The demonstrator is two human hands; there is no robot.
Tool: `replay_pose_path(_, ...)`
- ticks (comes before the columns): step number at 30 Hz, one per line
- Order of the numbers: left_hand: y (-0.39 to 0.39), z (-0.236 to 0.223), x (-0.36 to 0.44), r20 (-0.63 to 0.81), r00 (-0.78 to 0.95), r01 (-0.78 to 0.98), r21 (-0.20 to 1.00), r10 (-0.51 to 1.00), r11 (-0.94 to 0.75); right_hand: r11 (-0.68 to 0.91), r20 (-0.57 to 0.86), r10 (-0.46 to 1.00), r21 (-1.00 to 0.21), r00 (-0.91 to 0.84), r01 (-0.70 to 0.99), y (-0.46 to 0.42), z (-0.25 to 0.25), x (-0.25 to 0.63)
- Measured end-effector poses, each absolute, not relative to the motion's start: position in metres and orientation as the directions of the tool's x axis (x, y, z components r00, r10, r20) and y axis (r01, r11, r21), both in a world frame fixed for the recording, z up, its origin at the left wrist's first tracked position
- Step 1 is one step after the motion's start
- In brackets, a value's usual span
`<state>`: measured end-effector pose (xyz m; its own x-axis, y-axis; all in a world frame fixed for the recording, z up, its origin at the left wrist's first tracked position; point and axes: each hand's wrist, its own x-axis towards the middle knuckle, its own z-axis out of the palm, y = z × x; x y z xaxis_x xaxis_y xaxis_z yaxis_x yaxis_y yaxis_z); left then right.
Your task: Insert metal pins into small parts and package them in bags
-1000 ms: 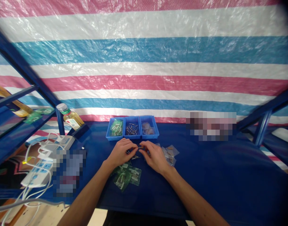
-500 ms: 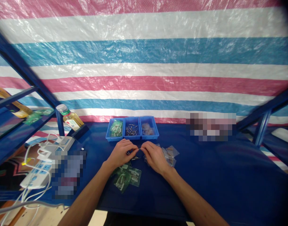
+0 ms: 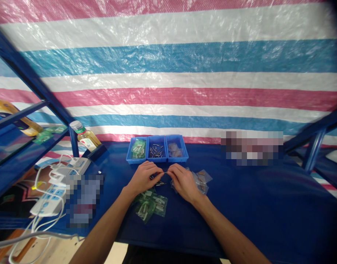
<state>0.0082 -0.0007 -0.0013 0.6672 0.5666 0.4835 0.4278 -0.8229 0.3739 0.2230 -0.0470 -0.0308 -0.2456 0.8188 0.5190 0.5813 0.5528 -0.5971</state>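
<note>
My left hand [image 3: 146, 177] and my right hand [image 3: 184, 181] meet fingertip to fingertip over the blue table [image 3: 240, 209]. Between them they pinch a thin metal pin [image 3: 165, 172], mostly hidden by the fingers. Several loose metal pins [image 3: 159, 183] lie under and beside my left hand. Closer to me is a pile of green-tinted bags [image 3: 151, 207] with metal pieces inside. Clear bags [image 3: 202, 180] holding brownish pin-like pieces lie beside my right hand, which partly covers them.
Behind my hands stand three joined blue bins [image 3: 156, 160], holding green bags, metal pins and clear bags. At left are a bottle [image 3: 87, 138], power strips [image 3: 47, 201] with white cables, and a blurred-out item [image 3: 84, 201]. Blue frame posts [image 3: 317, 146] flank the table.
The whole view has shifted slightly, so everything sits a little further right. Both hands keep the same pinch, with hardly any movement relative to the table.
</note>
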Motion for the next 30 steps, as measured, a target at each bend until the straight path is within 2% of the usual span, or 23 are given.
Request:
replay_pose_path(10, -0.0006, 0.0005, 0.0055, 0.487, 0.662, 0.438, 0.364, 0.569, -0.822, 0.569, 0.516, 0.813, -0.602, -0.27, 0.561, -0.0476, -0.035, 0.2231)
replay_pose_path(22, -0.0008, 0.0028, 0.0063, 0.483, 0.669, 0.439, 0.357, 0.565, -0.824, 0.5, 0.5, 0.842, -0.584, -0.201, 0.64, -0.0467, -0.0326, 0.2258)
replay_pose_path(30, -0.0013, 0.0023, 0.0056, 0.475, 0.662, 0.442, 0.378, 0.58, -0.814, 0.554, 0.523, 0.82, -0.621, -0.233, 0.554, -0.0469, -0.0349, 0.2244)
